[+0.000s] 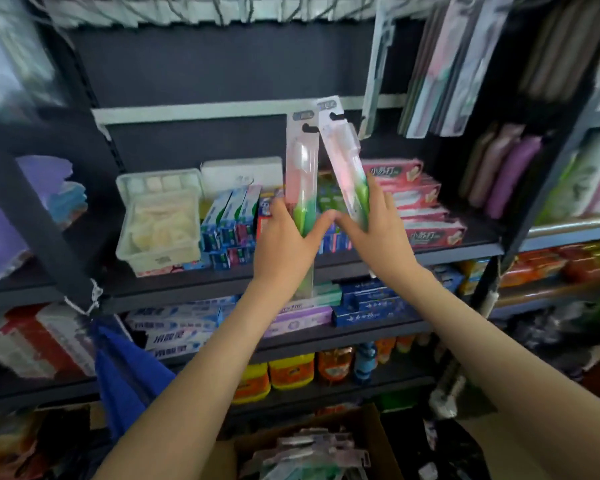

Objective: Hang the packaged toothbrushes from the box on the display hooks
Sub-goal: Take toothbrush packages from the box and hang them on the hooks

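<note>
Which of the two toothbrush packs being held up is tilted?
The tilted pack is the one in the right hand: its top leans left, toward the upright pack that the left hand holds.

Hands: two, left hand [284,237] and right hand [378,230]. Packaged toothbrushes [302,168] held: two, one per hand. Cardboard box [378,441]: one, packs inside too blurred to count. Clear tub [158,216]: one. Pink toothpaste cartons [426,233]: four. Yellow bottles [291,370]: two.
</note>
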`<state>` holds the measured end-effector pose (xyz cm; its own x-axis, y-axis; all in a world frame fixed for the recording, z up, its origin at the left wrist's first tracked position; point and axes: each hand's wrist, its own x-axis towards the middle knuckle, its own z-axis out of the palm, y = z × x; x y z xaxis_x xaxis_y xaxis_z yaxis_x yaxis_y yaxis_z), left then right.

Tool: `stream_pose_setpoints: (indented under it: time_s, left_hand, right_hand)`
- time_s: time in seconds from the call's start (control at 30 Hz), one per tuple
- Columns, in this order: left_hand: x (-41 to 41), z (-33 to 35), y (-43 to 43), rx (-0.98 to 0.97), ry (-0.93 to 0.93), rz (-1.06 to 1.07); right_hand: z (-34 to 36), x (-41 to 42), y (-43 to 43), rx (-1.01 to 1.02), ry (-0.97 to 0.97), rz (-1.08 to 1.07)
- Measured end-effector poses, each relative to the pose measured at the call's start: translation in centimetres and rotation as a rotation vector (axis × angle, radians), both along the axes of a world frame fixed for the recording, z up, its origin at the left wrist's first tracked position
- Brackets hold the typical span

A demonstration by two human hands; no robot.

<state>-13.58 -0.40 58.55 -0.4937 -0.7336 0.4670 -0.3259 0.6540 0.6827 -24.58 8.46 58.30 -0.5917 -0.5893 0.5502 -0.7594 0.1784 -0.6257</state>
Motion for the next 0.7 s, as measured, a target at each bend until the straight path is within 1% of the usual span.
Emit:
stream_pose_setpoints:
  time_s: [0.13, 0.23, 0.33, 0.47, 0.57, 0.63, 0.7]
  left_hand:
    - [-3.8, 3.2, 0.6, 0.007, 0.098, -0.005]
    - [-6.8, 5.1, 1.0, -0.007, 0.155, -0.004]
    - [-9.8, 6.6, 1.3, 0.014, 0.148, 0.014]
    - [-13.4, 7.9, 0.8, 0.18, 0.092, 0.004]
    - [-15.4, 8.5, -0.5, 0.314, 0.131, -0.03]
    - [-16.0, 8.9, -1.1, 0.318, 0.132, -0.019]
    - [-16.4, 9.2, -1.7, 0.275, 0.133, 0.014]
  right_hand:
    - [3.6, -4.2, 1.1, -0.135, 0.033, -0.026]
    - [5.9, -7.8, 2.4, -0.147, 0.041, -0.009]
    - [7.6, -11.5, 3.6, -0.1, 0.108, 0.001]
    - [8.9, -16.5, 4.0, 0.017, 0.154, 0.014]
    - [9.1, -19.7, 3.6, 0.115, 0.165, 0.041]
    - [9.2, -21.1, 3.1, 0.149, 0.15, 0.03]
    - [9.3, -22.0, 2.4, 0.155, 0.149, 0.02]
